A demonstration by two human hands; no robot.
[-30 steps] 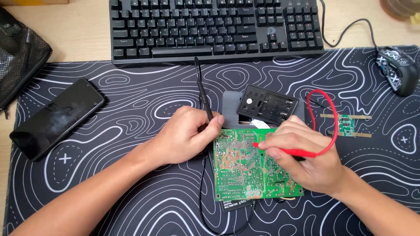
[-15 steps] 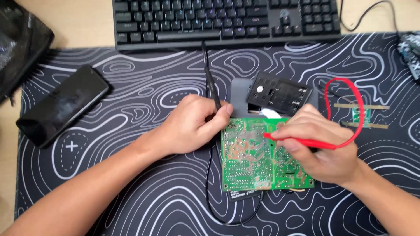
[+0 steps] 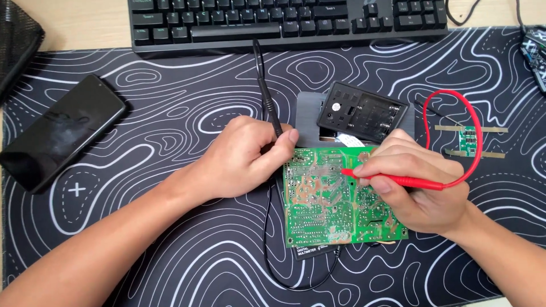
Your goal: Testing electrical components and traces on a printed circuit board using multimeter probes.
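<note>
Gripping the black probe at the green circuit board's left edge, the left hand kept its shaft pointing away toward the keyboard; the right hand pinched the red probe, lying crosswise, tip on the board's upper middle.

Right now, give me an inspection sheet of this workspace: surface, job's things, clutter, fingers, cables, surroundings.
Surface: black desk mat with white contour lines, on a wooden desk.
Job's things: green circuit board lying flat; red probe tip on it; black probe.
Clutter: phone, small green module, open black battery case.
Fingers: left hand holds the black probe; right hand holds the red probe like a pen.
Cables: red lead loops right; black lead loops below the board.
Surroundings: keyboard above the mat.
</note>
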